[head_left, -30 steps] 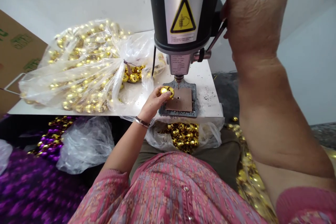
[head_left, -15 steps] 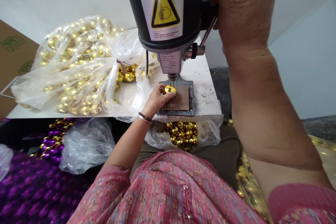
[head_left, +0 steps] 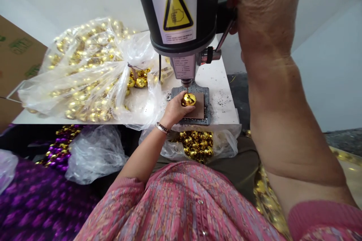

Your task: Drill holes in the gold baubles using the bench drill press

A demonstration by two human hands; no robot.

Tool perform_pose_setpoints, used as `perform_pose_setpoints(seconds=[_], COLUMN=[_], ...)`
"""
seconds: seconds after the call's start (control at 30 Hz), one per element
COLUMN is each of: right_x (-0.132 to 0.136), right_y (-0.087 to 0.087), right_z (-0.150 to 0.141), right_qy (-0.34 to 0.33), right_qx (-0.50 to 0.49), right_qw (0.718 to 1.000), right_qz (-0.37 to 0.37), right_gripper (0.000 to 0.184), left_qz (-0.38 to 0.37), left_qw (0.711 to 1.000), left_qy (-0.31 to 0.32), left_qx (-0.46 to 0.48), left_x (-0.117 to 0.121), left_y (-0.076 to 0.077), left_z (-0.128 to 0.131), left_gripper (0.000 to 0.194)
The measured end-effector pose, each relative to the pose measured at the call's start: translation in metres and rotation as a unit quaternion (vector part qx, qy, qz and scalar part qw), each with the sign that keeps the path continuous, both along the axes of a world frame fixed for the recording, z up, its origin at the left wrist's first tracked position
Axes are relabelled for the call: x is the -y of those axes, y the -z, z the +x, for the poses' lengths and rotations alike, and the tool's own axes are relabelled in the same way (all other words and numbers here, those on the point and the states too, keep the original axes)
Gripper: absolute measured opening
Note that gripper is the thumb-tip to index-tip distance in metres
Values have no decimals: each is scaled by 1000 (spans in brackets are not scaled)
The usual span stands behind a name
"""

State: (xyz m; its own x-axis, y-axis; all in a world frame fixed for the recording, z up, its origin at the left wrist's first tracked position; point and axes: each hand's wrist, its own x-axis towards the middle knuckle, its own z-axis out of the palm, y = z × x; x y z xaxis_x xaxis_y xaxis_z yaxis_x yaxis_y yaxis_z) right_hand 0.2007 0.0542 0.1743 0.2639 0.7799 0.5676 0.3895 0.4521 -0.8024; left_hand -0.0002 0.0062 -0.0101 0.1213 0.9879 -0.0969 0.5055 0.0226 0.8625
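Where our view starts, far L, we've a cardboard box (head_left: 21, 54), then shiny purple stuff (head_left: 42, 203) lower down. Next, a big clear bag (head_left: 85, 67) of gold balls (head_left: 140, 82) lies on the white table (head_left: 217, 75); crumpled plastic (head_left: 94, 158) sits just past the table's near edge. Our L hand (head_left: 175, 112) grasps one gold ball (head_left: 188, 100) betw. thumb & fingers, over the brown pad (head_left: 200, 107) & under the bit (head_left: 187, 89) of the black drill (head_left: 181, 11); can't tell if bit & ball touch. Below that same edge we see a heap of gold beads (head_left: 198, 144) in loose plastic (head_left: 226, 146). Dark crumbs (head_left: 222, 99) dot the table R of the pad. Our R hand (head_left: 266, 11), partly out of frame, is curled round the drill's lever (head_left: 224, 37), most fingers hidden. Far R, low: more gold pieces (head_left: 267, 194), under clear film.
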Motion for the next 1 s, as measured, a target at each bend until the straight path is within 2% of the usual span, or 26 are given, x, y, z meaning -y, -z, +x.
perform_pose_setpoints(seconds=[0.07,0.17,0.27,0.37,0.5,0.67,0.83,1.0], right_x=[13,41,69,88,95,89,88,84], right_y=[-1,6,26,54,87,110,121,105], right_z=[-4,-9,-8,-4,0,4,5,3], right_qy=[54,55,62,73,81,116,101,116], right_qx=[14,57,103,161,188,208,195,187], right_qw=[998,996,987,976,966,953,960,959], right_qz=[-6,45,103,126,162,188,176,181], right_gripper=[43,38,29,21,17,27,25,22], left_qz=[-4,-7,-4,2,3,8,13,29], left_qw=[1000,1000,1000,1000,1000,999,997,995], left_qy=[2,6,5,6,7,12,16,24], left_qx=[9,10,10,13,11,-39,-70,-92], left_x=[0,0,1,2,2,5,7,8], left_y=[1,1,1,2,4,3,2,1], left_z=[-1,-1,-1,0,0,2,4,5], left_gripper=[68,64,63,64,64,68,65,64])
